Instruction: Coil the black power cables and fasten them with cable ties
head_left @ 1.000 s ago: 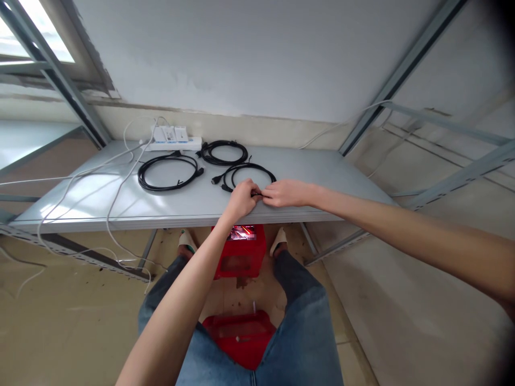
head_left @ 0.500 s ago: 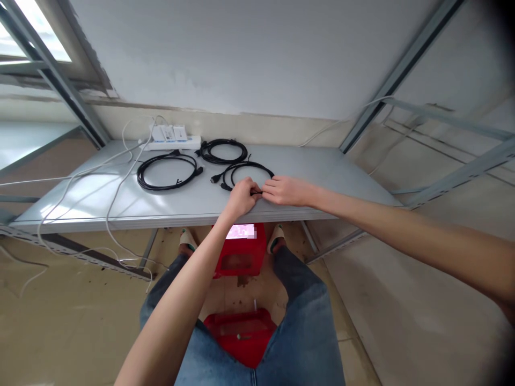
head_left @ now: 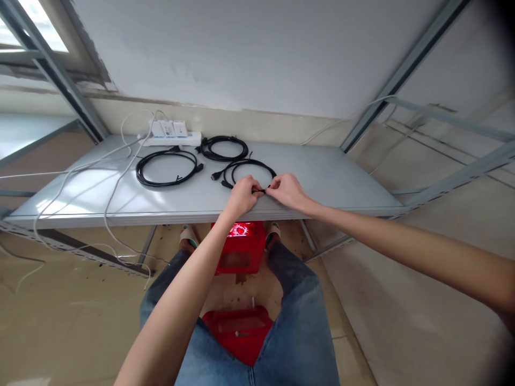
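A coiled black cable (head_left: 257, 162) with plug ends lies near the front edge of the grey shelf, its near side between my hands. My left hand (head_left: 243, 194) is closed on that near stretch of the cable, fingers pinched together. Close beside it, my right hand (head_left: 286, 190) pinches at the same stretch, thumb and fingertips together; a small dark piece, perhaps a tie, shows between the two hands. Two more coiled black cables lie on the shelf: one on the left (head_left: 167, 169) and one behind (head_left: 224, 148).
A white power strip (head_left: 173, 140) with several white adapters stands against the wall, and white cords (head_left: 110, 195) run from it over the front edge. Metal shelf posts (head_left: 66, 80) rise at both sides. Below are a red stool (head_left: 241, 260) and a lit screen (head_left: 241, 230).
My right hand has shifted slightly right and turned, with its fingers now more bent into a pinch. My left hand stays nearly in place. The screen's picture has turned from pink to red.
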A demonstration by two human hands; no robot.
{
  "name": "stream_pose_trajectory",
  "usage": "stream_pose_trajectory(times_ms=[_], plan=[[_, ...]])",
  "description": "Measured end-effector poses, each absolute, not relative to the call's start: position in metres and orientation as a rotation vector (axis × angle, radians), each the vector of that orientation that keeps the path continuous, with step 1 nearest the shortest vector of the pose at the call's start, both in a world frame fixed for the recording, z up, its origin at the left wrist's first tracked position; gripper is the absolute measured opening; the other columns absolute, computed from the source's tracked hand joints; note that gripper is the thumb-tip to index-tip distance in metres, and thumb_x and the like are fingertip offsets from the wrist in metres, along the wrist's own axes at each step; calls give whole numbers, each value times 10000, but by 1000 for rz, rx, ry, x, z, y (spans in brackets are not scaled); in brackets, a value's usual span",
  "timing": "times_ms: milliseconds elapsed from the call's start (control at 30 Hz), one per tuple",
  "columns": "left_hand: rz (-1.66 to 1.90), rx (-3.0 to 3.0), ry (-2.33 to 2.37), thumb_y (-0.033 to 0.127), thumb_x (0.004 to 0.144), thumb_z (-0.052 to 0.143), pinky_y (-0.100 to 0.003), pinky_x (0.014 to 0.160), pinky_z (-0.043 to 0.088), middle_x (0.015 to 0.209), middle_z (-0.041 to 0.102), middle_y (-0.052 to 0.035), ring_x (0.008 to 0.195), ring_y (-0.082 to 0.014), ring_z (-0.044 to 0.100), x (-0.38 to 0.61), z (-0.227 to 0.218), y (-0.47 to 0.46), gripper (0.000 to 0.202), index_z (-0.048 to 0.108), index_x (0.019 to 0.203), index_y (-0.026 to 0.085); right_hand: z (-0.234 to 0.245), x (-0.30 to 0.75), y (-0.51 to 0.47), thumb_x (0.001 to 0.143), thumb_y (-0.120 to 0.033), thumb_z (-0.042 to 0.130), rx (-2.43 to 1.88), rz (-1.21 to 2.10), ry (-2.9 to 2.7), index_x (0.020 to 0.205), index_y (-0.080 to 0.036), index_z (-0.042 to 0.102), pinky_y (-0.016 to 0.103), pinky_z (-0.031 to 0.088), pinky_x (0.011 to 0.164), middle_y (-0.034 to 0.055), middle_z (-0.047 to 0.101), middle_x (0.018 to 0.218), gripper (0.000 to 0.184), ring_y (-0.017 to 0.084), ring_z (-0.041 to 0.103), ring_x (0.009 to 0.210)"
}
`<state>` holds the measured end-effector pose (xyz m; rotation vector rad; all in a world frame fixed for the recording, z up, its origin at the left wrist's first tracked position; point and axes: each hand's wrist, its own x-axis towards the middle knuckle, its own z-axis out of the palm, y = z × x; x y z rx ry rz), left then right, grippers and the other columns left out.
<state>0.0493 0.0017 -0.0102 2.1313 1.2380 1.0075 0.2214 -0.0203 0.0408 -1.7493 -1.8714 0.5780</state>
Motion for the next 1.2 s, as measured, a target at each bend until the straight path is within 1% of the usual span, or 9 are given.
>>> stream_pose_trajectory(times_ms=[100,200,567,767,900,967,1033,1133,1200], plan=[[1006,2139,1239,124,871,753,-372,883,538,979,711,-69,904,-212,649,50,-11,2,69,781,857,186,38,212,-21,859,-164,714,-1842,913,-1444,643,-179,607,248,322,458,7,619,580,241,99,534,459],[1009,2137,1245,117,870,753,-369,877,531,975,705,-66,895,-208,643,50,-12,3,72,773,852,184,36,211,-22,861,-154,732,-1799,981,-1341,642,-174,601,231,265,400,-1,601,560,256,78,513,415],[1003,2143,1224,126,873,757,-363,870,540,972,696,-64,903,-205,647,50,-12,4,68,758,842,186,43,243,-13,862,-302,822,-1568,1113,-1834,706,-159,679,214,346,422,44,719,643,255,85,556,457],[984,2161,1234,142,885,745,-368,880,541,991,696,-73,898,-205,645,50,-13,4,45,770,877,179,43,233,-17,904,-258,735,-1716,1280,-1520,696,-157,676,237,177,362,20,636,543,238,55,388,368],[971,2182,1245,161,892,735,-364,884,544,1000,699,-77,922,-214,646,50,-14,5,42,770,881,182,48,233,-11,896,-311,769,-1761,1393,-1453,728,-161,691,250,155,358,61,714,644,239,50,339,373],[945,2206,1256,172,899,726,-370,900,545,1013,701,-80,940,-223,649,49,-12,4,66,780,934,186,47,237,-8,893,-343,780,-1767,1323,-1555,755,-163,699,251,178,373,73,746,701,241,58,371,388],[918,2241,1272,173,913,707,-387,934,540,1039,703,-84,972,-243,654,49,-10,2,232,781,1131,192,44,243,-6,909,-370,767,-1763,1160,-1729,779,-166,696,250,266,418,69,746,717,252,80,433,422],[877,2335,1287,157,948,643,-417,1003,514,1109,708,-93,1060,-283,656,51,-6,-5,595,587,1536,224,33,249,-2,956,-377,706,-1719,618,-1993,830,-181,692,282,452,607,77,752,818,233,157,594,614],[839,2430,1290,155,983,574,-432,1041,489,1186,699,-108,1130,-303,646,52,-4,-9,686,456,1650,262,22,250,3,1002,-345,620,-1608,153,-2067,934,-189,705,336,506,768,119,750,1010,190,237,658,878]])
